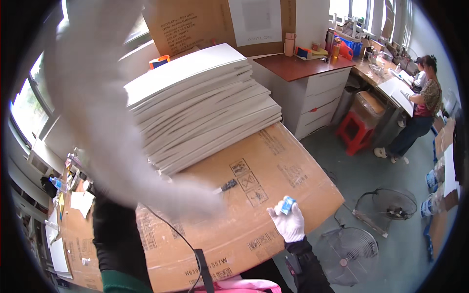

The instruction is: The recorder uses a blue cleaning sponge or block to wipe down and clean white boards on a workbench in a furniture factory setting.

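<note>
Far left of brown printed cardboard surface (305,171) is blocked by tall stack of flat white panels (205,105); near left is screened by blurred whitish shape (105,127); room is left between stack and white-gloved right hand (289,222).

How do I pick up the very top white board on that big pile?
Try the long near edge of the top white board, probably with the grip at two spread-out spots, coming from the near side. The board is wide and thin and lies flat on the pile, with that edge facing you, while a brown cardboard panel stands behind.
</note>
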Motion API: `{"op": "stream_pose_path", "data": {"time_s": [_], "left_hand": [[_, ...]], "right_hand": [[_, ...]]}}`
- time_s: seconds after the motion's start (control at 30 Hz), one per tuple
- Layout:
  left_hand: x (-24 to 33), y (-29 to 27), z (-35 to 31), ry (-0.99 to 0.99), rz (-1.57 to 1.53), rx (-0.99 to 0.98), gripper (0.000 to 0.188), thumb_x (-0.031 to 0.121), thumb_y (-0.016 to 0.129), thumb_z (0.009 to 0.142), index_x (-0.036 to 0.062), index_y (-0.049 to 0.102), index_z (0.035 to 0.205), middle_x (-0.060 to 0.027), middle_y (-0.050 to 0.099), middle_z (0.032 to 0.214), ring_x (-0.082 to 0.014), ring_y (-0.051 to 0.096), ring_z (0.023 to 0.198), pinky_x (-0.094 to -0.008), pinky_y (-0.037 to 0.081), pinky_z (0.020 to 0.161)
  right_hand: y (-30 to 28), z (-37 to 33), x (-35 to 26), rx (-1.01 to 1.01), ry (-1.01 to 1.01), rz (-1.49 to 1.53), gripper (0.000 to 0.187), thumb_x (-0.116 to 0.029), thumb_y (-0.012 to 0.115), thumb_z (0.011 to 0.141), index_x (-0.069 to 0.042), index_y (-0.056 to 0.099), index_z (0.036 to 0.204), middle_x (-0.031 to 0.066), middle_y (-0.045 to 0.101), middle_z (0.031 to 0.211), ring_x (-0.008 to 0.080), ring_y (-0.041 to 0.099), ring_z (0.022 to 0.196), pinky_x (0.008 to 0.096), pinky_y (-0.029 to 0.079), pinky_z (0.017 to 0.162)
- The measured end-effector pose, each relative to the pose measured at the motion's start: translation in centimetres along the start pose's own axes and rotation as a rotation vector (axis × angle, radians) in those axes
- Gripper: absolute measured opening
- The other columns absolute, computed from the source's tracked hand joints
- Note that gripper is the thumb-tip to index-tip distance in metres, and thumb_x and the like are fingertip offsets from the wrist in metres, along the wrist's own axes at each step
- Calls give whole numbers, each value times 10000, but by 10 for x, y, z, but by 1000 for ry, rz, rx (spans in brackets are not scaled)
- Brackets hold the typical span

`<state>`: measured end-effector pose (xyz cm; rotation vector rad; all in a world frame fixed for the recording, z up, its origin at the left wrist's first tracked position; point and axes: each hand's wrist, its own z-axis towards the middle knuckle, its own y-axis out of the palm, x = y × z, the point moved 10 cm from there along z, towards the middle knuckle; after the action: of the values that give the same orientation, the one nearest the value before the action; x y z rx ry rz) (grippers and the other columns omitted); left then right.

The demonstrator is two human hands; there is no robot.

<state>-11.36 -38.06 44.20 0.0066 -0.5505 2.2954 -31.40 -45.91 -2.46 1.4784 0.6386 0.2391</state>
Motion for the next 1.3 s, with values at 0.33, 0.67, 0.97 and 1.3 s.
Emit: {"op": "stream_pose_path", "data": {"time_s": [0.33,0.67,0.97,1.3], "left_hand": [[276,-72,-62,292,199,-74,362,297,669,944,9,633,1161,-153,690,1052,-204,674,989,-334,526,891],[352,-149,-107,220,493,41,269,248,659,946,-8,663,1029,-148,700,994,-216,673,973,-345,518,901],[349,-338,-291,-721,706,265,215,142,600,951,0,659,800,-106,680,821,-198,652,838,-339,511,829],[182,-440,-648,-1486,852,774,820,257,808,818,-11,372,1458,-188,632,1257,-235,633,1066,-334,504,941]], "right_hand": [[-33,-8,28,147,47,-80,161,-327,651,970,-173,639,1015,-32,656,841,133,616,769,480,474,988],[12,-6,11,-74,-2,-292,266,-364,688,951,-116,671,1046,11,667,795,144,592,712,462,449,1083],[10,-31,30,-165,58,-178,262,-358,679,957,-106,646,1020,-11,623,773,139,557,687,447,516,1007],[125,-140,171,-211,381,30,104,-209,692,931,-143,634,987,-65,607,886,158,544,797,411,492,981]]}}
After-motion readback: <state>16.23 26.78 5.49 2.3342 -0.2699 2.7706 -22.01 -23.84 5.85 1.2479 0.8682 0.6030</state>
